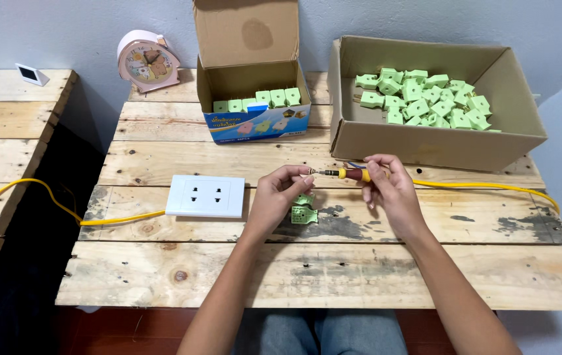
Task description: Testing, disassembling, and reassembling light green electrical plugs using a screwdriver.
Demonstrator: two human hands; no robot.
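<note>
Right now the right hand (389,187) has its grip closed on a small screwdriver (347,173) with a red and yellow handle, held level above the surface (333,276), its metal tip pointing toward the left hand (280,194). The left hand's fingers are pinched together at that tip, on something too small to make out. Just below the left hand, pale green plug parts (304,210) lie on the wooden planks, one piece touching the other.

Left of the hands, near the left wrist, a white double wall socket (205,196) lies flat, and a yellow cable (38,194) runs from it off the left edge. Another yellow cable (491,187) trails away to the right from behind the right hand.

Farther back, a large open cardboard box (425,141) holds a loose heap of green plugs (425,98). Beside it, to the left, a smaller box (255,112) with its lid raised holds a neat row of green plugs. A pink alarm clock (146,62) stands against the wall, well apart from the hands.
</note>
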